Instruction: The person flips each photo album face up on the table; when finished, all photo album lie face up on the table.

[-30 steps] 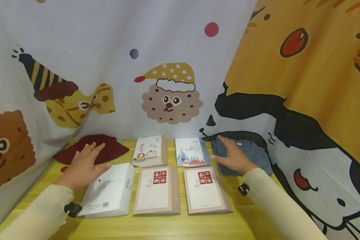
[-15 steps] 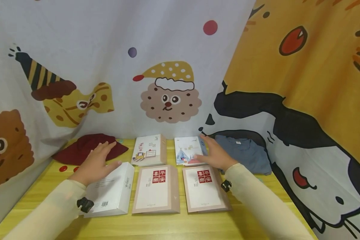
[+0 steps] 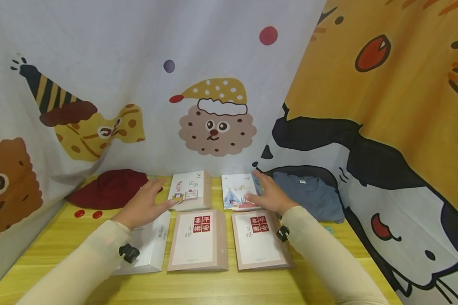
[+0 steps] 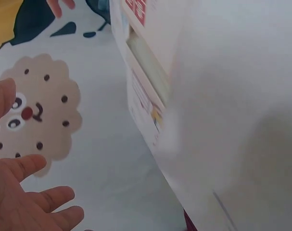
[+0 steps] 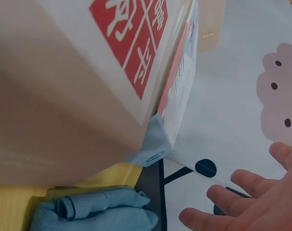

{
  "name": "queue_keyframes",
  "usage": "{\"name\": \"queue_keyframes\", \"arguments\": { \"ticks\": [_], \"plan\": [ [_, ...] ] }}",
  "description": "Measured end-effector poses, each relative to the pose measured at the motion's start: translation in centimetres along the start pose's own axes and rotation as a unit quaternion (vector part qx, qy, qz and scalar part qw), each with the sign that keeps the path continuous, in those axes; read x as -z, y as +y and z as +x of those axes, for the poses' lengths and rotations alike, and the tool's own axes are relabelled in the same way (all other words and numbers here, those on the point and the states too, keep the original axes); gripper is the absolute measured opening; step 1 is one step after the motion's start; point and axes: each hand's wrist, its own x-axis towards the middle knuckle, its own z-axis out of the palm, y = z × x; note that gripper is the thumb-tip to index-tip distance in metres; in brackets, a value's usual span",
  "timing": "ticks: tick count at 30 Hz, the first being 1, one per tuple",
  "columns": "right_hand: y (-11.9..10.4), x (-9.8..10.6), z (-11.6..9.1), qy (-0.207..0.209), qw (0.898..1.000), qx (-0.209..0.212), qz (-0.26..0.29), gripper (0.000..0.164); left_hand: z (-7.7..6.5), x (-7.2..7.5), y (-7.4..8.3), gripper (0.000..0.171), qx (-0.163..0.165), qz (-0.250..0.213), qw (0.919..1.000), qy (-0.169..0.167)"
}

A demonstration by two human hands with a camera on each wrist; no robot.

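My left hand point(image 3: 145, 204) is spread above the far edge of a thick white book point(image 3: 146, 248), its thumb near a beige-edged book point(image 3: 192, 184) with a room drawing. My right hand point(image 3: 272, 195) hovers with straight fingers over the right side of a blue-edged book point(image 3: 233, 190) with a tent drawing. Neither hand holds anything; whether the right one touches that book, I cannot tell. In front lie two pink-bordered books point(image 3: 192, 250) with red character squares. The wrist views also show the left hand point(image 4: 30, 197) and right hand point(image 5: 251, 202) with fingers extended.
A maroon hat point(image 3: 110, 189) lies at the back left, with two red discs point(image 3: 97, 214) before it. A folded blue-grey garment point(image 3: 309, 197) sits at the back right. Patterned curtain point(image 3: 137, 55) hangs behind the yellow table point(image 3: 213, 290).
My left hand has moved right, from near the hat toward the room-drawing book. My right hand has shifted left from the garment to over the tent-drawing book. The books have not moved.
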Motion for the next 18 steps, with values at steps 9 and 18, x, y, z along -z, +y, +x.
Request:
{"name": "queue_keyframes", "arguments": {
  "ticks": [9, 18],
  "plan": [
    [0.5, 0.2, 0.4, -0.012, 1.000, -0.013, 0.013, 0.102, 2.1, -2.0, 2.7, 0.079, -0.020, -0.045, 0.9986, -0.019],
    [1.5, 0.3, 1.6, -0.057, 0.997, -0.020, 0.041, 0.105, 5.0, -4.8, 5.2, 0.072, -0.025, -0.095, 0.9939, -0.051]
  ]
}}
